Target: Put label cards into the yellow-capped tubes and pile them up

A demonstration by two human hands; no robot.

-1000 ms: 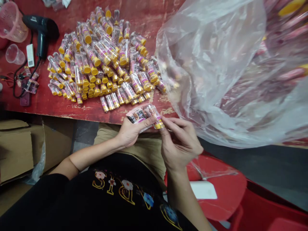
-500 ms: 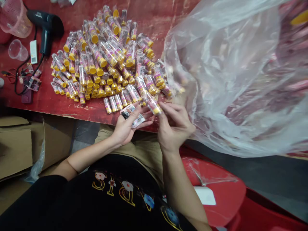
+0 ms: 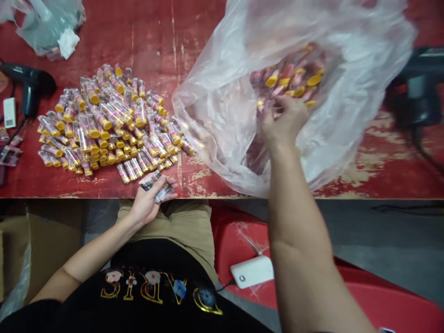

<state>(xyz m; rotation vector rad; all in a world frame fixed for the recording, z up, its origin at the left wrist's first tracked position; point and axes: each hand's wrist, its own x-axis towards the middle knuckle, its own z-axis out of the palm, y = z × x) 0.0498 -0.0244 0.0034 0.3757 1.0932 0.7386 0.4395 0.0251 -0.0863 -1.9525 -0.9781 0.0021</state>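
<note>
My left hand [image 3: 147,201] rests at the near edge of the red table [image 3: 194,27], closed on a small stack of printed labels [image 3: 156,183]. My right hand [image 3: 284,122] reaches into a big clear plastic bag [image 3: 229,88] on the table, its fingers curled among the yellow-capped tubes [image 3: 294,76] inside; whether it grips one I cannot make out. A large pile of labelled clear tubes with yellow caps [image 3: 107,122] lies on the table to the left of the bag, just beyond my left hand.
A black heat gun [image 3: 27,85] and a white switch [image 3: 9,112] lie at the far left. Another dark tool [image 3: 418,90] sits at the right. A small clear bag [image 3: 48,23] lies top left. A white device [image 3: 252,272] rests on a red stool [image 3: 239,231] beside my lap.
The tube my right hand held is no longer in it, and that hand has gone up and right into the plastic bag. My left hand stays at the table edge with the labels.
</note>
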